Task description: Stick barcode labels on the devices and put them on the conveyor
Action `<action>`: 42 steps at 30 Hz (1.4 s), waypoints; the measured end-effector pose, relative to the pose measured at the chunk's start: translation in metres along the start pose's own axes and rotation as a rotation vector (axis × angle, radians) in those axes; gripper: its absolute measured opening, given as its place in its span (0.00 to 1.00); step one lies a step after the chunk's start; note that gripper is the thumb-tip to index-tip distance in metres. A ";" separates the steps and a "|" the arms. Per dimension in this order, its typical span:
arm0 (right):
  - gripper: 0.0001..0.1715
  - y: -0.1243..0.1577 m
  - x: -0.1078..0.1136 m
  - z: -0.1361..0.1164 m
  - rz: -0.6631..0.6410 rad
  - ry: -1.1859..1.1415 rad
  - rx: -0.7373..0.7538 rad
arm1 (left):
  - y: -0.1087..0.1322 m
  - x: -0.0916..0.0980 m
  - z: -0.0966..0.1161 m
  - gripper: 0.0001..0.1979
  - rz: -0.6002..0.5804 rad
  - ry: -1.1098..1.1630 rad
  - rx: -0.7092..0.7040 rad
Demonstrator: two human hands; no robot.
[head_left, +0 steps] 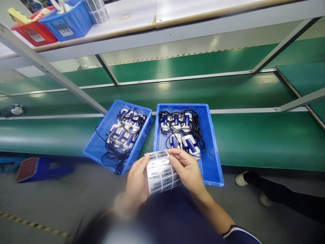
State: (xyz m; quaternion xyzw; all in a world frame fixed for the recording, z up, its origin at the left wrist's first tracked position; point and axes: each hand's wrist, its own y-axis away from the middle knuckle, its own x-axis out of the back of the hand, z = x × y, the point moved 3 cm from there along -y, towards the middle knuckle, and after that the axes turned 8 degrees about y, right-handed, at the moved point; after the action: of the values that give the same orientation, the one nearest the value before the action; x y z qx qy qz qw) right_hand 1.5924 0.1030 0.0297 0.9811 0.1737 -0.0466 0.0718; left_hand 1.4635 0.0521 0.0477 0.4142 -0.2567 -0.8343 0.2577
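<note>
Between my two hands is a roll of white printed labels, held in front of my body. My left hand grips its left side, with the fingertips at the upper left edge. On the other side, my right hand has thumb and fingers closed on the top right edge of the labels. Just beyond the roll, a blue bin holds several white-and-blue devices with black cables. A second blue bin, tilted to the left, contains more such devices and tangled cables.
Both bins rest on a green conveyor belt. Above it runs a white shelf on metal struts, carrying a red bin, a blue bin and label sheets. A person's leg shows at right.
</note>
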 end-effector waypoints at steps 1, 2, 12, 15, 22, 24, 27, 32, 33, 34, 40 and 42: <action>0.12 0.000 0.000 0.000 -0.006 0.003 -0.004 | 0.000 0.000 0.000 0.13 0.005 0.007 0.015; 0.13 0.001 0.000 -0.001 -0.008 0.012 -0.004 | -0.001 0.001 0.001 0.13 0.009 0.017 0.037; 0.16 0.003 0.005 -0.007 -0.012 0.177 0.109 | -0.002 0.006 0.004 0.15 0.036 -0.100 -0.122; 0.11 0.004 0.005 -0.011 0.084 0.350 0.271 | 0.001 0.004 0.002 0.18 -0.080 -0.172 -0.233; 0.14 0.000 0.004 -0.011 0.166 0.519 0.401 | -0.003 0.006 -0.005 0.18 -0.160 -0.262 -0.268; 0.15 -0.003 0.004 -0.008 0.139 0.495 0.358 | -0.004 0.010 -0.006 0.19 -0.161 -0.316 -0.305; 0.11 -0.006 0.003 -0.007 0.089 0.466 0.330 | -0.005 0.015 -0.007 0.19 -0.141 -0.376 -0.345; 0.10 -0.006 0.001 -0.009 0.153 0.554 0.454 | -0.007 0.009 -0.007 0.16 -0.155 -0.303 -0.306; 0.11 -0.005 0.000 -0.009 0.177 0.594 0.517 | -0.008 0.007 -0.007 0.15 -0.146 -0.261 -0.280; 0.13 -0.002 -0.001 -0.009 0.202 0.635 0.593 | -0.010 0.006 -0.007 0.14 -0.130 -0.215 -0.251; 0.17 0.008 0.009 0.007 0.285 0.574 0.855 | -0.037 0.016 0.010 0.12 0.006 -0.056 -0.206; 0.13 -0.001 0.025 0.016 0.337 0.471 0.732 | -0.053 0.029 0.032 0.11 0.062 -0.027 -0.278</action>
State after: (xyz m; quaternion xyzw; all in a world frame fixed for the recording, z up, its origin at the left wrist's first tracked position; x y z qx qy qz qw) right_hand 1.6145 0.1096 0.0114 0.9402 -0.0046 0.1316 -0.3141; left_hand 1.4103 0.0793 0.0151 0.3553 -0.1547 -0.8589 0.3347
